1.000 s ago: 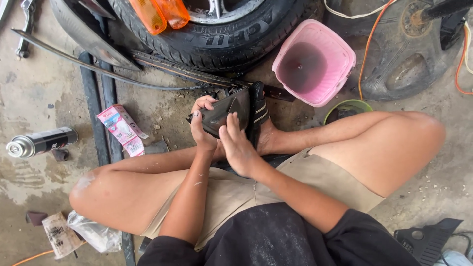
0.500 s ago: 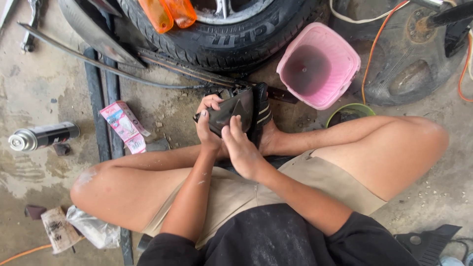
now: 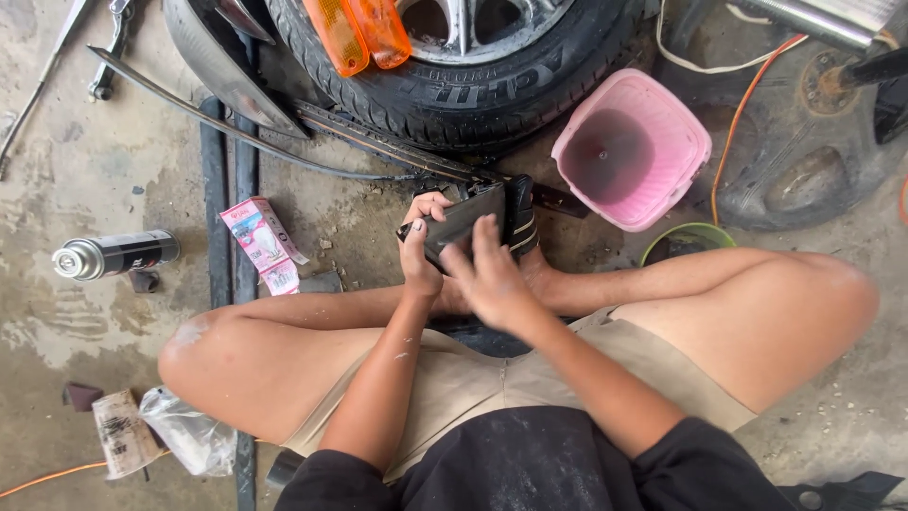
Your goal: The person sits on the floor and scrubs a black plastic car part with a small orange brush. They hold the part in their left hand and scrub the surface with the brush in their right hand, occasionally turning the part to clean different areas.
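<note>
Floorside, black part (image 3: 461,220) between hands.

Black part (image 3: 465,220) at frame centre: matt dark plastic, dusty, worn at the edges. Both hands on it, left hand (image 3: 419,254) and right hand (image 3: 492,274), skin smeared with grey dust. Tyre (image 3: 445,90) top centre: matt black rubber, rim bare silvery metal. Lenses (image 3: 359,33) on it: glossy orange translucent plastic. Bucket (image 3: 632,149) upper right: pink plastic, smooth, grimy inside. Spray can (image 3: 115,255) at left: glossy metal, black body. Box (image 3: 263,244) beside it: printed pink card. Floor (image 3: 85,151): rough stained concrete. Shorts (image 3: 492,378): tan cloth.
</note>
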